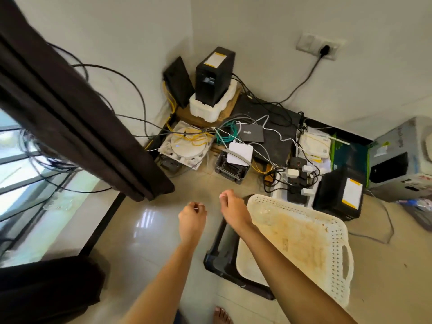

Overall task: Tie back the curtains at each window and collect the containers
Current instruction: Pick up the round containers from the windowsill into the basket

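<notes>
Hanging curtain point(93, 122) lies apart (up-left) from left hand point(192, 212).

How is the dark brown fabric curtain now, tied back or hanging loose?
Hanging loose: the dark brown fabric curtain falls in straight folds to a free hem, no tie visible around it.

Dark brown curtain point(77, 118) hangs untied beside the window point(35, 183); stained white perforated basket point(336, 235) sits on a black stool point(217, 253).

Dark curtain point(77, 118) runs off the top-left edge; white basket point(339, 242) hides most of a black stand point(217, 251).
</notes>
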Demonstrator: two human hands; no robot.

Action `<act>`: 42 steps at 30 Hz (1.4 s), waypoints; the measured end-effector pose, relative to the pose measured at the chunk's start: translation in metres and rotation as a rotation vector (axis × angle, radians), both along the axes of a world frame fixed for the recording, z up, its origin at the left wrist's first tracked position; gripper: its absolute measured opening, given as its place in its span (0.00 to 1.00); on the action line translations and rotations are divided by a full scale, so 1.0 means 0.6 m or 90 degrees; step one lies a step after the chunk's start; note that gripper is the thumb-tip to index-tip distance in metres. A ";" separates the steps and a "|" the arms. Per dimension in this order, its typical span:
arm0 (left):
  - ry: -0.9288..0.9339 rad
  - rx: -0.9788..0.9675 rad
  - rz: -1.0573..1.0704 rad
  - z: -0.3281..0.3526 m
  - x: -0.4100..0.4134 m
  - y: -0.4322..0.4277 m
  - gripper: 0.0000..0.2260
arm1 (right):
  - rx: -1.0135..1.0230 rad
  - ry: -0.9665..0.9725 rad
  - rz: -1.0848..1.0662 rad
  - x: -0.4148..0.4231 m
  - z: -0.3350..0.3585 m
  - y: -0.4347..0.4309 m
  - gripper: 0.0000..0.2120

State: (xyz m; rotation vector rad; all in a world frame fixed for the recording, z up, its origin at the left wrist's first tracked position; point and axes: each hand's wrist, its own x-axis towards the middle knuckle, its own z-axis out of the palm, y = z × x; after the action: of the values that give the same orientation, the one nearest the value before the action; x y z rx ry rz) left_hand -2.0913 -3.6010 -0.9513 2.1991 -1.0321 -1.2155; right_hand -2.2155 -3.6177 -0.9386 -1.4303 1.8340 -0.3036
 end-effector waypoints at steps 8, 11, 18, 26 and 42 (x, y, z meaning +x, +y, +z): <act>-0.002 0.020 0.129 -0.021 0.224 0.005 0.08 | 0.076 -0.148 0.006 0.206 -0.026 -0.041 0.10; -0.024 0.049 0.177 -0.036 0.307 0.009 0.10 | 0.128 -0.194 0.000 0.297 -0.043 -0.051 0.11; -0.073 0.107 0.273 -0.088 0.485 0.010 0.16 | 0.178 -0.189 0.088 0.490 -0.091 -0.071 0.10; -0.038 0.144 0.385 -0.194 0.657 -0.007 0.25 | 0.200 -0.167 0.179 0.662 -0.166 -0.097 0.10; 0.277 0.087 0.574 -0.356 0.841 -0.124 0.22 | 0.215 -0.118 0.247 0.810 -0.332 -0.129 0.10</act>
State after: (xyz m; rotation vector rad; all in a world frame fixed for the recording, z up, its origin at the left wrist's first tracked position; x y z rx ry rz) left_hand -1.5867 -3.6754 -1.1649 1.9627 0.2272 -1.2173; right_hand -1.7295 -3.6951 -1.1378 -1.4255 1.3479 0.0671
